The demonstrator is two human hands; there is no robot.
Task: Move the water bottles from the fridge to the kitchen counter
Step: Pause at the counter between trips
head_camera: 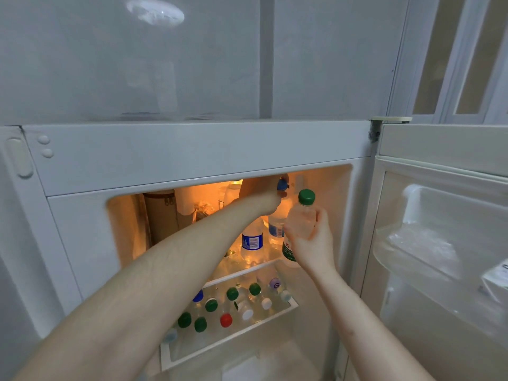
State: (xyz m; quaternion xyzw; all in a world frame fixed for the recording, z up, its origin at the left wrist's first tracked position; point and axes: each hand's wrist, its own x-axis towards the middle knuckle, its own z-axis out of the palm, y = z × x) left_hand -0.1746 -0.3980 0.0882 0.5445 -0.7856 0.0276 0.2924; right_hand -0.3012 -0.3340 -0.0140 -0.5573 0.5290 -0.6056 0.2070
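Right hand [313, 237] fingers clamp a clear green-capped plastic bottle [301, 224]; left hand [264, 195] fingers grip a blue-capped clear bottle [277, 224] above the fridge shelf's [247, 272] right end.

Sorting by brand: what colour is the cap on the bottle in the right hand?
Green cap, head view.

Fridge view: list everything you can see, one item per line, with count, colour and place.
Green-capped bottle: one, clear, held at the fridge opening.
Blue-capped bottle: one, clear, upper shelf, gripped at the top.
Blue-labelled bottle: one, clear, upper shelf.
Lower-shelf bottles: about a dozen; green, white, red, blue and purple caps.
Fridge door: one, white, open at right.
Left hand: on the blue-capped bottle.
Right hand: around the green-capped bottle.
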